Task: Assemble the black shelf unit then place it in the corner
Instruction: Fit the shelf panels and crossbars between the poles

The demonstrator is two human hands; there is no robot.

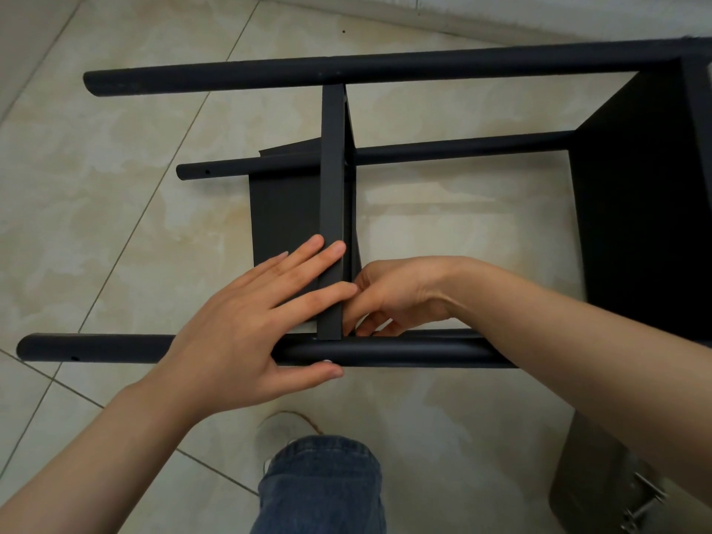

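The black shelf unit lies on its side on the tiled floor, with round black poles (pixel 346 73) running left to right. A middle shelf panel (pixel 332 194) stands on edge between the far and the near pole (pixel 404 350). An end panel (pixel 635 210) is at the right. My left hand (pixel 250 321) lies with straight fingers across the middle panel's edge, thumb under the near pole. My right hand (pixel 389 298) has its fingers curled at the joint where the panel meets the near pole; what they pinch is hidden.
A loose black panel (pixel 283 217) lies flat on the floor under the frame. A dark grey object with metal hardware (pixel 601 483) sits at the lower right. My jeans leg (pixel 323 487) and shoe (pixel 287 429) stand just before the near pole. A wall base (pixel 385 15) runs along the top.
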